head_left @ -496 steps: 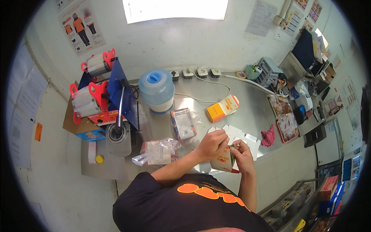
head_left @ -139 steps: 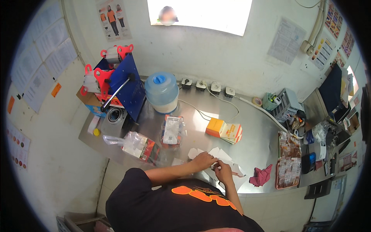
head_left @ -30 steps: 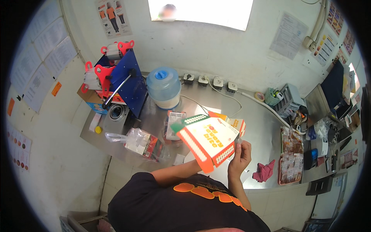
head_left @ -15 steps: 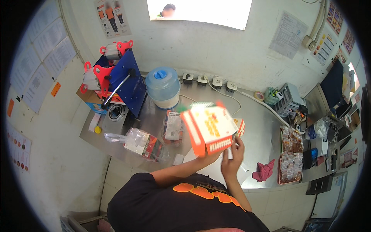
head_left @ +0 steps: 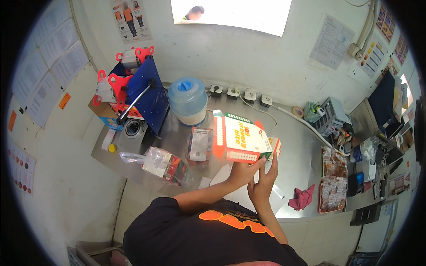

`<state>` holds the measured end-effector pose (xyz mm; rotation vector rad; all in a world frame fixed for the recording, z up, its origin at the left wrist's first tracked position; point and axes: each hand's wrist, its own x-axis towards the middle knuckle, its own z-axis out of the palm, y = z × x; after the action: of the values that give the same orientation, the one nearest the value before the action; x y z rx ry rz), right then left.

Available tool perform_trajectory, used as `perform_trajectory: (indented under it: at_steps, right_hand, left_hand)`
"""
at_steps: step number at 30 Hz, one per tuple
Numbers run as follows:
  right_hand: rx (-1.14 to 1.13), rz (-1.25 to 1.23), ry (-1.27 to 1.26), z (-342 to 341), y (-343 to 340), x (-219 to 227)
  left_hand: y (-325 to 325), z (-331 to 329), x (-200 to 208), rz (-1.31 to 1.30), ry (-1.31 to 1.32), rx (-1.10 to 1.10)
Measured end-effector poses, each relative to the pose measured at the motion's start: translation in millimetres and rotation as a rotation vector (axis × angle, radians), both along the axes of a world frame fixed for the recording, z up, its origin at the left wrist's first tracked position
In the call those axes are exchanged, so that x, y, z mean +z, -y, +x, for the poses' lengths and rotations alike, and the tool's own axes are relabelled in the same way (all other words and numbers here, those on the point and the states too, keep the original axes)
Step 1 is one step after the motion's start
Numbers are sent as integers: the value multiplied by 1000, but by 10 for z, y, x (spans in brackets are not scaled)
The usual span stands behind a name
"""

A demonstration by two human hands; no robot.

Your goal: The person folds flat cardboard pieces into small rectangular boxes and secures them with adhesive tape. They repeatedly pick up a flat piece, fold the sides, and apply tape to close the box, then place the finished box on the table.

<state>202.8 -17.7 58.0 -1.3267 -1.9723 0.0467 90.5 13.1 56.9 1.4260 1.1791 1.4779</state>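
Note:
A cardboard box [head_left: 242,137], white, orange and green with print, is held tilted above the metal table, flaps at its left end sticking out. My left hand [head_left: 243,172] grips its near lower edge, thumb toward the right corner; part of its fingers is hidden under the box. My right hand [head_left: 263,181] is at the box's right end, with its raised fingers against the end flap [head_left: 275,146]. White paper sheets [head_left: 222,176] lie on the table below my hands.
A blue water jug [head_left: 186,102] and a blue machine with a lever [head_left: 153,97] stand back left. Nearer are plastic-wrapped packs [head_left: 164,165] and another wrapped bundle [head_left: 198,146]. Right are a dark red cloth [head_left: 302,197] and a tray of sachets [head_left: 333,181]. Plugs and cables [head_left: 249,95] run along the wall.
The box has turned and tipped in my hands, so its printed face shows more squarely and its near edge is higher. My right hand has shifted slightly left and down.

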Motion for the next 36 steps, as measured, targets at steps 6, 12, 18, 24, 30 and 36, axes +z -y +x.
perform_trajectory:
  at_steps: [6, 12, 18, 24, 30, 36]
  right_hand:
    - [146, -168, -543, 173, -135, 12]
    - [303, -416, -505, 279, -290, 188]
    - [487, -514, -569, 251, -211, 197]
    - [186, -483, -610, 199, -221, 225]
    - [285, -431, -370, 342, -254, 188]
    - [300, -127, -615, 191, -261, 184]
  left_hand:
    - [-71, -185, -84, -134, 210, -309]
    - [145, -286, 89, -140, 252, -629]
    - [20, -395, -158, -208, 136, -574]
    - [24, -371, -42, 8, -501, -343]
    - [-39, -368, 691, 689, -586, 285]
    - [-176, -563, 405, 382, -578, -99]
